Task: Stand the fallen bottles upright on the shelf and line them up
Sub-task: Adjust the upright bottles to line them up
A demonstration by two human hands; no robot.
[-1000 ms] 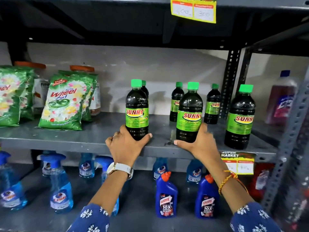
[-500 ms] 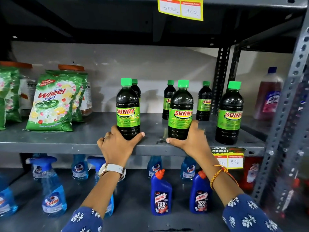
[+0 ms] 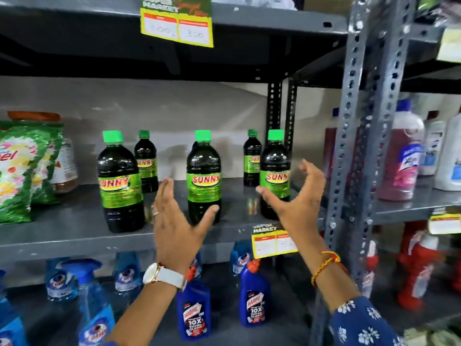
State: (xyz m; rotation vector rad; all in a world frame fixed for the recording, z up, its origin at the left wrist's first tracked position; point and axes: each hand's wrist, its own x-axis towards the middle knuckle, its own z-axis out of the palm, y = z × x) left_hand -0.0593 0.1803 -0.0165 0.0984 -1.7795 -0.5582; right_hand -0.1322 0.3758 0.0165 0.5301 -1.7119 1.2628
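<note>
The fingers of both hands are spread wide and grip nothing. We find the left hand [image 3: 174,226] raised in front of the shelf [image 3: 69,236], its thumb near the foot of the middle Sunny bottle [image 3: 204,178] but, as far as we can judge, not on it. The right hand [image 3: 296,196] is cupped open before the right Sunny bottle [image 3: 275,171]; whether it touches the bottle we cannot tell.

Location: three front bottles stand upright near the shelf's front edge, the left Sunny bottle [image 3: 119,183] somewhat forward of the other two. At least two rear bottles [image 3: 146,162] stand upright near the back wall. We see no bottle lying down.

Handling, by our judgement: these are full plastic bottles of dark liquid, so moderately heavy, fairly stiff and smooth-sided, with glossy labels that may slip. Their height over a narrow base suggests they tip readily. We would take hold around the lower body or label band, not the green cap, and slide rather than lift.

Limits of view: the right bottle's lower part is masked by the right hand, a possible third rear bottle is hidden behind the middle one, and the detergent pouches [image 3: 17,171] are cut off at the left edge. The price tags' figures are illegible.
</note>
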